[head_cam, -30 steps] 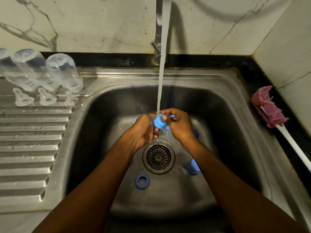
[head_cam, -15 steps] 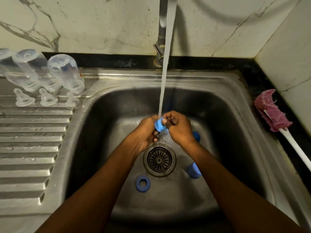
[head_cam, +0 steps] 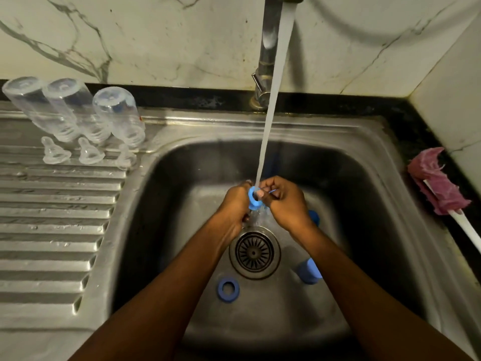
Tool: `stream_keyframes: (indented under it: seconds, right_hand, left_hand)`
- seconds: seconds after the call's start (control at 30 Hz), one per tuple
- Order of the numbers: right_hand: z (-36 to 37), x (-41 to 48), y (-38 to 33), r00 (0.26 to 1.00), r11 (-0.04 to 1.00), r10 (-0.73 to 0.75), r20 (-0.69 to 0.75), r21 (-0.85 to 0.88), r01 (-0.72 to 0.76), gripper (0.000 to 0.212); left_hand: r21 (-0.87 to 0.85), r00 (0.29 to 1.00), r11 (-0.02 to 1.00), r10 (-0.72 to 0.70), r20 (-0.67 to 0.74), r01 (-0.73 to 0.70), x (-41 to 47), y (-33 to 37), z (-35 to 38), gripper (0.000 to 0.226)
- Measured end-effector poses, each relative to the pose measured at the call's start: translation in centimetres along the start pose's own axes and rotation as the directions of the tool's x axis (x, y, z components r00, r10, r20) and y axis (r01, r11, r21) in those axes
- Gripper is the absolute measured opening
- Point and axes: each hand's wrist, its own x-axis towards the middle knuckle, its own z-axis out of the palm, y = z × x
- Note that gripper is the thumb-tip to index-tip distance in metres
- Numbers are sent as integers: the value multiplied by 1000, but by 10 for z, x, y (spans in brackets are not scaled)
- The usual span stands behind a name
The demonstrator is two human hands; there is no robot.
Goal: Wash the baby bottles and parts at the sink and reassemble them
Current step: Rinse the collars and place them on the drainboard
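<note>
Under the running water stream [head_cam: 270, 126], both hands hold a blue bottle ring [head_cam: 253, 199] over the sink basin [head_cam: 182, 194]. My left hand [head_cam: 234, 204] grips the ring from the left. My right hand [head_cam: 283, 201] pinches it from the right, a finger pushed into its opening. A second blue ring [head_cam: 228, 290] lies flat on the basin floor below the drain [head_cam: 254, 252]. A blue cap [head_cam: 309, 271] lies right of the drain, and another blue part [head_cam: 314, 217] shows behind my right wrist. Three clear bottles [head_cam: 78, 113] stand upside down on the drainboard, with three clear teats [head_cam: 89, 152] in front.
The tap [head_cam: 268, 48] rises from the back rim. A pink bottle brush [head_cam: 440, 188] with a white handle lies on the dark counter right of the sink. The ribbed steel drainboard [head_cam: 52, 230] stretches to the left. Marble wall closes the back and right.
Both hands stay under the stream with the blue ring, which has turned a little between the fingers. The view has shifted slightly; nothing else moved.
</note>
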Motion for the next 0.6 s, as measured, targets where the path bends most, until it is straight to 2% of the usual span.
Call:
stream_keyframes:
  seconds: [0.1, 0.17, 0.23, 0.33, 0.43, 0.53, 0.6]
  right_hand:
    - [0, -1, 1, 1000, 998, 22, 3, -57, -21, 13]
    - [-1, 0, 3, 1000, 988, 6, 1, -153, -6, 19]
    - [-1, 0, 4, 999, 977, -32, -25, -212, 26, 15]
    - [0, 0, 4, 991, 973, -124, -47, -199, 113, 6]
    - [1, -2, 0, 989, 983, -133, -65, -139, 123, 6]
    - [2, -4, 0, 999, 991, -44, -20, -125, 41, 24]
    - [1, -4, 1, 999, 992, 9, 34, -128, -5, 30]
  left_hand:
    - [-43, 998, 997, 66, -24, -67, 1, 3, -3, 41]
    - [50, 997, 996, 73, 22, -74, 4, 5, -5, 48]
    - [135, 993, 990, 35, 116, -50, 5, 4, -8, 43]
    - [87, 971, 996, -29, 238, 8, 6, 1, -12, 31]
    - [63, 994, 998, 7, 113, -14, 5, 2, -9, 30]
    - [42, 998, 997, 58, -26, -57, 3, 6, -5, 40]
    - [58, 998, 997, 61, -12, -60, 3, 6, -7, 50]
